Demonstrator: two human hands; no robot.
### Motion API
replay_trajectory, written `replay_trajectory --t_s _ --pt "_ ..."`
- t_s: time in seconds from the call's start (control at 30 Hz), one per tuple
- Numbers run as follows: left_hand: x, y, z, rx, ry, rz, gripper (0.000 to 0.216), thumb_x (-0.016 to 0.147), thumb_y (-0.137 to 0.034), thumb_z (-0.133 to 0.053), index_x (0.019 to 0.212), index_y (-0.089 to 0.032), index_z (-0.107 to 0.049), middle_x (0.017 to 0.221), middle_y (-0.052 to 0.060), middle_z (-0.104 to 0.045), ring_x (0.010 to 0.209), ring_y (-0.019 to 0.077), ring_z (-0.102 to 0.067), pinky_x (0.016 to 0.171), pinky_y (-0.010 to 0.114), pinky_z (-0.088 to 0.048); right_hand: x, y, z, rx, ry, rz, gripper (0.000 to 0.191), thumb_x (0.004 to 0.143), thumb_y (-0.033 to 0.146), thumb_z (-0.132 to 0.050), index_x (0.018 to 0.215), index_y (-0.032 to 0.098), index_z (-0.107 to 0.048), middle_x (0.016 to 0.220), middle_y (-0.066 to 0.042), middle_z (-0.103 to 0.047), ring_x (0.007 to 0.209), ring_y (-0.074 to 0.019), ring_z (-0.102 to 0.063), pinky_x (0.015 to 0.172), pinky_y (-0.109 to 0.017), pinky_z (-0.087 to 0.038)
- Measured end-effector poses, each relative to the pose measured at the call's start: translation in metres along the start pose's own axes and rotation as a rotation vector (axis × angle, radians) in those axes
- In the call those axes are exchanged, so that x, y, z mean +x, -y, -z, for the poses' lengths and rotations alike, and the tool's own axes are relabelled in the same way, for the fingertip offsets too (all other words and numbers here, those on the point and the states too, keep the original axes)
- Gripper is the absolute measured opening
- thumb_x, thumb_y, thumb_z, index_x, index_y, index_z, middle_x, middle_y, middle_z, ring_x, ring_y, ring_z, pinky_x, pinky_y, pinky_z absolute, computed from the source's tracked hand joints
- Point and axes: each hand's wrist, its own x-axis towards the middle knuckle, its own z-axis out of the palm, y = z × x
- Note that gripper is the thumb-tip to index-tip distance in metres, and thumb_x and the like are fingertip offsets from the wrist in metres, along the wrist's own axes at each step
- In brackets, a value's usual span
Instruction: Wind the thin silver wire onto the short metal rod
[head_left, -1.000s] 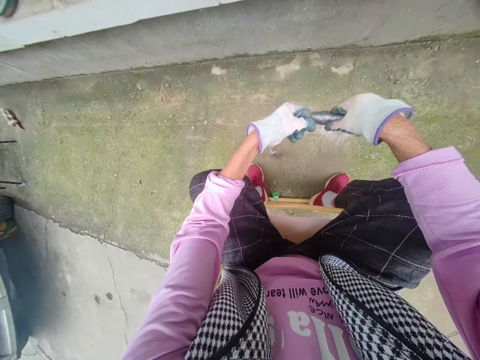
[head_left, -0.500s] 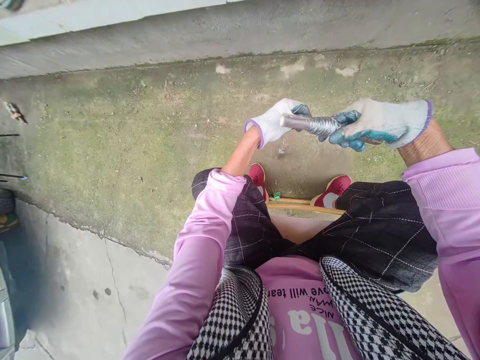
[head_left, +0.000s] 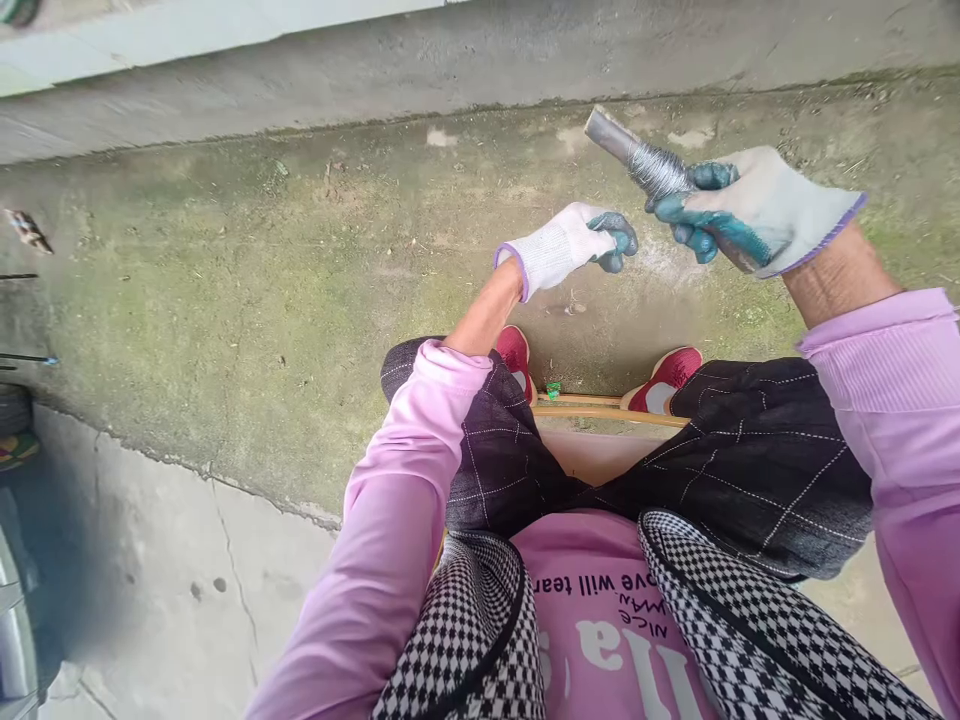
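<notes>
My right hand [head_left: 739, 210], in a white glove with blue-green coated fingers, is closed around a grey rod wound with thin silvery wire [head_left: 661, 172]. The rod's bare end tilts up and to the left, beyond the coil. My left hand [head_left: 592, 240], gloved the same way, is apart from the rod, lower and to the left of it. Its fingers are curled together; whether they pinch a strand of wire cannot be made out. A faint pale glimmer shows over the ground between both hands.
Below the hands are two red shoes [head_left: 671, 378] and a thin wooden bar [head_left: 611, 413] at my seat. Mossy ground [head_left: 247, 290] meets a low concrete wall [head_left: 360, 85] ahead. Cracked concrete [head_left: 180, 550] lies at the lower left, with dark thin rods [head_left: 26, 356] at the left edge.
My right hand has swung the rod's free end up and away from my left hand, which no longer touches it. The left hand has dropped slightly, its fingers curled.
</notes>
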Motion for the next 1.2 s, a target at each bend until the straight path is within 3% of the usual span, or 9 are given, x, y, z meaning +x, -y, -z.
replay_trajectory --t_s 0.17,0.3,0.47,0.6,0.7,0.8,0.9,1.1,1.2 --pt "0.018 0.024 0.015 0.217 -0.015 -0.005 0.029 0.1 -0.011 -0.076 0.075 -0.024 -0.075 0.077 0.004 -0.069 0.086 0.0226 -0.067 0.081 0.035 -0.056 0.003 -0.017 0.015 -0.101 0.407 -0.059 0.009 0.106 0.016 -0.091 0.107 0.016 -0.082 0.088 -0.008 -0.07 0.068 -0.0163 -0.058 0.056 -0.024 -0.048" --pt "0.015 0.028 0.02 0.175 0.104 -0.088 0.018 0.091 -0.006 -0.073 0.083 -0.02 -0.081 0.087 0.004 -0.078 0.088 0.0186 -0.065 0.087 0.033 -0.055 0.013 -0.024 0.009 -0.39 0.61 -0.008 0.015 0.105 0.026 -0.096 0.108 0.014 -0.087 0.088 -0.006 -0.074 0.068 -0.0158 -0.058 0.06 -0.026 -0.05" --pt "0.012 0.032 0.013 0.07 0.085 0.032 0.014 0.085 -0.012 -0.073 0.08 -0.02 -0.084 0.075 0.006 -0.073 0.073 0.0188 -0.06 0.074 0.036 -0.051 0.018 -0.02 -0.011 -0.96 0.451 -0.091 0.02 0.127 0.029 -0.089 0.116 0.013 -0.09 0.085 -0.006 -0.072 0.069 -0.0202 -0.059 0.072 -0.034 -0.045" --pt "0.016 0.036 0.008 0.026 0.036 0.04 0.014 0.087 -0.013 -0.076 0.083 -0.022 -0.086 0.077 0.007 -0.077 0.075 0.0207 -0.066 0.082 0.043 -0.057 0.028 -0.019 -0.006 -1.157 0.237 -0.054 0.026 0.132 0.04 -0.09 0.129 0.014 -0.093 0.086 -0.008 -0.069 0.074 -0.0259 -0.058 0.083 -0.04 -0.048" --pt "0.014 0.03 0.005 -0.033 0.028 0.045 0.015 0.092 -0.013 -0.076 0.083 -0.022 -0.084 0.08 0.009 -0.079 0.079 0.0216 -0.073 0.087 0.044 -0.062 0.027 -0.014 -0.001 -1.009 0.118 -0.07 0.023 0.133 0.034 -0.089 0.121 0.015 -0.087 0.079 -0.004 -0.058 0.072 -0.0236 -0.051 0.076 -0.037 -0.045" --pt "0.011 0.021 0.004 -0.072 0.002 0.039 0.011 0.092 -0.015 -0.077 0.087 -0.02 -0.085 0.087 0.01 -0.082 0.086 0.0218 -0.08 0.088 0.037 -0.063 0.013 -0.004 -0.004 -0.41 0.068 -0.049 0.01 0.127 0.012 -0.086 0.119 0.014 -0.081 0.087 -0.005 -0.066 0.072 -0.0185 -0.056 0.066 -0.028 -0.046" --pt "0.012 0.021 0.008 -0.08 -0.003 -0.002 0.015 0.097 -0.015 -0.074 0.085 -0.019 -0.083 0.091 0.01 -0.084 0.091 0.02 -0.081 0.091 0.031 -0.061 -0.003 -0.001 -0.003 -0.064 0.107 0.0 0.023 0.121 0.004 -0.084 0.103 0.015 -0.074 0.085 -0.006 -0.064 0.068 -0.0151 -0.054 0.056 -0.024 -0.041" --pt "0.021 0.03 0.019 0.12 -0.088 -0.017 0.009 0.093 -0.024 -0.083 0.084 -0.021 -0.084 0.089 0.008 -0.083 0.101 0.0249 -0.08 0.085 0.03 -0.059 -0.005 -0.009 0.012 -0.097 0.378 -0.071 0.017 0.105 0.024 -0.095 0.112 0.019 -0.08 0.089 -0.007 -0.069 0.066 -0.0177 -0.056 0.055 -0.026 -0.046" --pt "0.017 0.026 0.02 0.174 -0.078 -0.021 0.007 0.088 -0.022 -0.083 0.08 -0.023 -0.082 0.084 0.007 -0.079 0.093 0.0248 -0.076 0.079 0.032 -0.056 0.0 -0.012 0.005 -0.378 0.512 -0.06 0.013 0.109 0.024 -0.098 0.109 0.018 -0.086 0.09 -0.006 -0.074 0.072 -0.0187 -0.06 0.064 -0.027 -0.049"
